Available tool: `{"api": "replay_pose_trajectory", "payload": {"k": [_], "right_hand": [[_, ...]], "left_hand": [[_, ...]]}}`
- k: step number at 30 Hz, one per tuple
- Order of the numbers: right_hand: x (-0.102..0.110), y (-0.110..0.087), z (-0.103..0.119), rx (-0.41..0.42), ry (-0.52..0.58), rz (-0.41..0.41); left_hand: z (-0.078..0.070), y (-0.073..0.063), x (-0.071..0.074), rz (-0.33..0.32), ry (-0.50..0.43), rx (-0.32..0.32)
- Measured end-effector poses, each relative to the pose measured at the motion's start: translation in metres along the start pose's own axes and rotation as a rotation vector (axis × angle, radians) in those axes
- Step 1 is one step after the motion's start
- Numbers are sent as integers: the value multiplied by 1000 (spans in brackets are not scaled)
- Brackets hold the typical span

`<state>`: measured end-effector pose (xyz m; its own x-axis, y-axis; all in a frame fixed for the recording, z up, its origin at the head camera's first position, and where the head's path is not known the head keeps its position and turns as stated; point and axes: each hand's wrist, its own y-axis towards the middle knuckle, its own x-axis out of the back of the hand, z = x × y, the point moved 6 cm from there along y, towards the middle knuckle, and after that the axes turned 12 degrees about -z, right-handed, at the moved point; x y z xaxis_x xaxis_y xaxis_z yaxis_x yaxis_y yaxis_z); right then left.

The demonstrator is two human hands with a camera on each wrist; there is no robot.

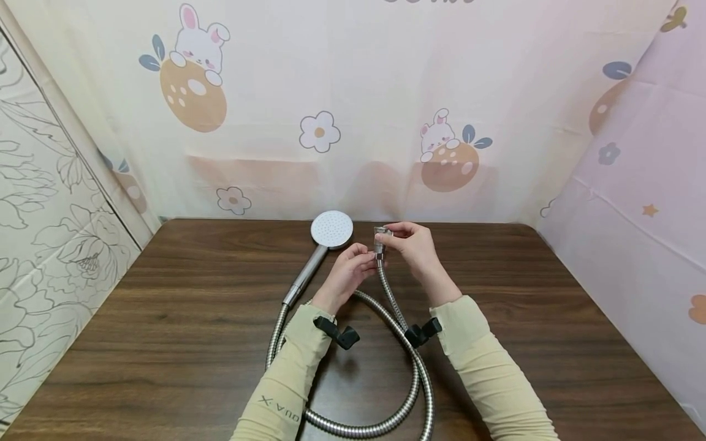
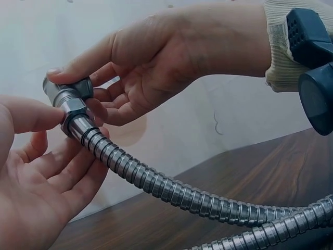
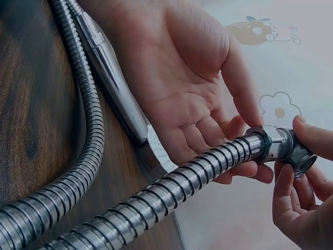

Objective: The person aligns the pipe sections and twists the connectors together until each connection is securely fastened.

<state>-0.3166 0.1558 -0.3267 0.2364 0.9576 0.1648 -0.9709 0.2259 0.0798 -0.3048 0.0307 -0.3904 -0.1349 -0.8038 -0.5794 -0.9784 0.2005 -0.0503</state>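
Observation:
A silver shower hose (image 2: 156,185) rises from the table, its end nut (image 2: 76,115) joined to a metal angled fitting (image 3: 301,156). My left hand (image 1: 347,274) pinches that nut between thumb and fingers, the other fingers lying under the hose end in the left wrist view. The fitting is gripped by my right hand (image 1: 416,248), thumb on one side and fingertips on the other, covering part of it. Both hands meet above the far part of the table. Left of them lies a handheld shower head (image 1: 331,229) with a round white face and a silver handle (image 1: 309,274).
The hose's metal coils (image 1: 358,430) loop across the dark wood table (image 1: 182,343), partly beneath the left forearm. Behind the table's far edge hangs a curtain (image 1: 364,79) printed with rabbits and flowers. Black straps (image 1: 337,334) sit on both wrists over pale sleeves.

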Motion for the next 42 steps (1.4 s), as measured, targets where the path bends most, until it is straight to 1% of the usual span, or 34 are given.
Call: {"api": "replay_pose_trajectory", "payload": {"k": [7,15,18,23,27,32,36,42], "right_hand": [[0,2,-1,7,-28,-6],[-1,2,-3,13,-43,-14],[-1,2,-2,13,-35,-16],[2,3,-1,-5,-18,-30],[1,3,-2,-18,-27,-16],[1,2,-2,-13,-34,-5],[1,1,-1,-5,-42,-2],[1,1,-1,3,-33,1]], "left_hand": [[1,1,1,-26,7,-2],[1,2,2,-47,69,-25],[1,1,1,-26,64,-13],[4,1,-2,31,33,42],[7,1,-1,63,63,71],[9,0,0,103,88,76],[8,0,-1,109,90,69],[8,1,-1,89,106,60]]}}
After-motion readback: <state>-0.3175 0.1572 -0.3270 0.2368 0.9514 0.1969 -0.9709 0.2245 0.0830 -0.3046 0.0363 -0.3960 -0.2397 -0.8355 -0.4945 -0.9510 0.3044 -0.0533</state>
